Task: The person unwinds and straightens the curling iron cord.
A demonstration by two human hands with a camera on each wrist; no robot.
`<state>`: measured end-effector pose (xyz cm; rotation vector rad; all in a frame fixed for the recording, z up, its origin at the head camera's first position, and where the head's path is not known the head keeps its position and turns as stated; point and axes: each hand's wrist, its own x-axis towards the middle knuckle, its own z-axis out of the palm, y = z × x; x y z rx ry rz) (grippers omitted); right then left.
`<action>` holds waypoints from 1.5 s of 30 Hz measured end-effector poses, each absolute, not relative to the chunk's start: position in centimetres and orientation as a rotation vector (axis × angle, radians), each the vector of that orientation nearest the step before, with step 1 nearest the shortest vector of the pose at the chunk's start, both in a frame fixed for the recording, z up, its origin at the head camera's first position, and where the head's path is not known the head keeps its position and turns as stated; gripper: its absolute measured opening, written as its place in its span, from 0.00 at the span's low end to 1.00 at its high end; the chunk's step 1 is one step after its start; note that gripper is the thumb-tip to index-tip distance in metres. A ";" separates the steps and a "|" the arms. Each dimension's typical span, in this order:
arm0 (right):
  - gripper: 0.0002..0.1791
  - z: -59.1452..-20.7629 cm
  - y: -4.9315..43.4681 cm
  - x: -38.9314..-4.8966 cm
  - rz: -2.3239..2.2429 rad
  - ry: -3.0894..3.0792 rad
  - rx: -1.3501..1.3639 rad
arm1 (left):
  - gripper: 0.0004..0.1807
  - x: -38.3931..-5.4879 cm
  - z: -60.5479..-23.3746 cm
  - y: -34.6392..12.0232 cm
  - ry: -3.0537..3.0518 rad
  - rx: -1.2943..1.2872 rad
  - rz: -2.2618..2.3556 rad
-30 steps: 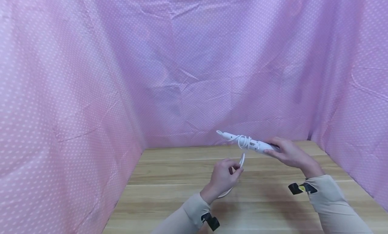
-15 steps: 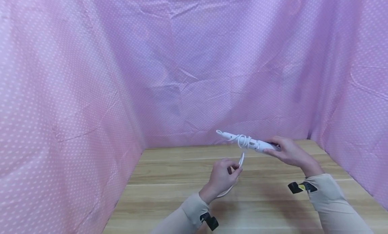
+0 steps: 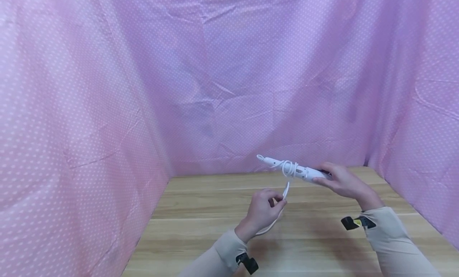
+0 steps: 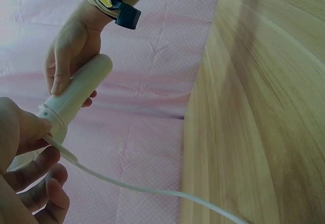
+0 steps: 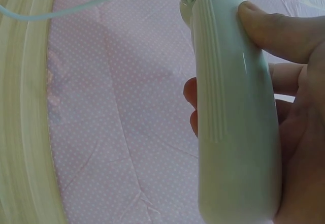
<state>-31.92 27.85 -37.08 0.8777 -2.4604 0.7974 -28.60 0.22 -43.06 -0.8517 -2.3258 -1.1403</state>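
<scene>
A white, wand-shaped hair styling iron is held above the table, slightly tilted, its cord end pointing left. My right hand grips its thick right end; in the right wrist view, thumb and fingers wrap the smooth, ribbed body. Several loops of white power cord circle the iron's middle. Just below them, my left hand pinches the cord between thumb and fingers. From there the cord trails away under the left hand, as the left wrist view shows. Its plug is not visible.
A light wooden table lies under both hands. Pink polka-dot cloth encloses it at the back and both sides. Black wrist-worn devices sit on the beige sleeves.
Both hands keep their holds and barely move. The left hand and the pinched cord shift very slightly left; the iron stays almost in place.
</scene>
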 end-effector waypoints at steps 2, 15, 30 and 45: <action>0.10 -37.1 27.9 -31.9 0.803 -2.453 0.879 | 0.02 -28.6 -43.1 0.2 -2.322 -0.854 -1.147; 0.10 -36.9 27.9 -32.1 0.824 -2.447 0.853 | 0.03 -29.6 -44.8 -1.1 -2.409 -0.759 -1.232; 0.09 -36.2 27.8 -31.8 0.846 -2.420 0.882 | 0.06 -32.3 -46.5 -4.5 -2.465 -0.494 -1.495; 0.12 -36.2 28.0 -31.1 0.858 -2.445 0.984 | 0.12 -36.9 -46.7 -9.4 -2.339 -0.003 -2.251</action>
